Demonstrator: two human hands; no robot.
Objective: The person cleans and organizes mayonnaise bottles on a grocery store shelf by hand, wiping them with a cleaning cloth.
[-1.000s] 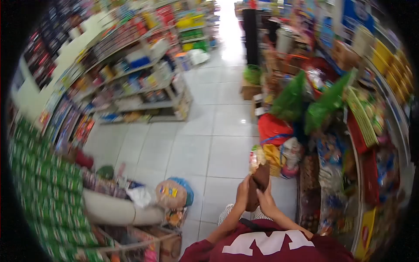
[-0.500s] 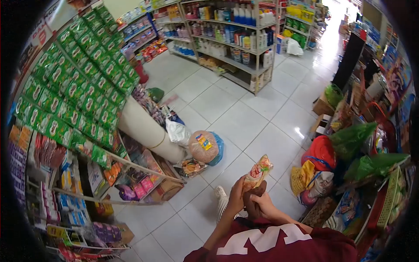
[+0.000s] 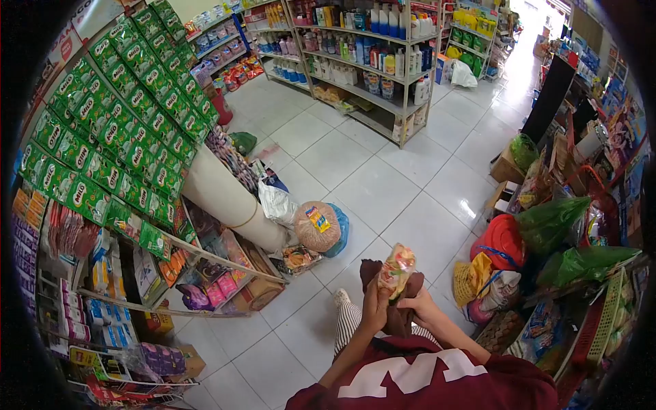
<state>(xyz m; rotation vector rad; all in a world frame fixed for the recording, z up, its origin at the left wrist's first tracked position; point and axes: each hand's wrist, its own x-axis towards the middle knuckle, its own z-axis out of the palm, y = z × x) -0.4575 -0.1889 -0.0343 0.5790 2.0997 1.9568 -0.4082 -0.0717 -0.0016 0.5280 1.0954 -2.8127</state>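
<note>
In front of my maroon top, my left hand [image 3: 375,309] is closed round the lower end of a shiny printed packet [image 3: 398,268], its thumb along the near side. The packet is clear and yellowish with red print, and stands tilted upward. A dark brown cloth [image 3: 400,320] spreads behind and below the packet, with one flap sticking up past my left hand. My right hand [image 3: 419,307] is closed on the cloth just below the packet's right side. Some of its fingers are hidden in the folds.
Green sachet strips [image 3: 113,116] hang at the left above a packed shelf. A round bag [image 3: 317,226] sits on the tiled floor [image 3: 362,184] by a white pillar [image 3: 229,201]. Bottle shelves [image 3: 369,61] stand ahead. Bags and a red bundle [image 3: 502,239] crowd the right.
The brown cloth, bunched below the packet before, now spreads out behind it on both sides. The packet has turned more upright and shifted slightly left; my right hand has moved slightly up and right.
</note>
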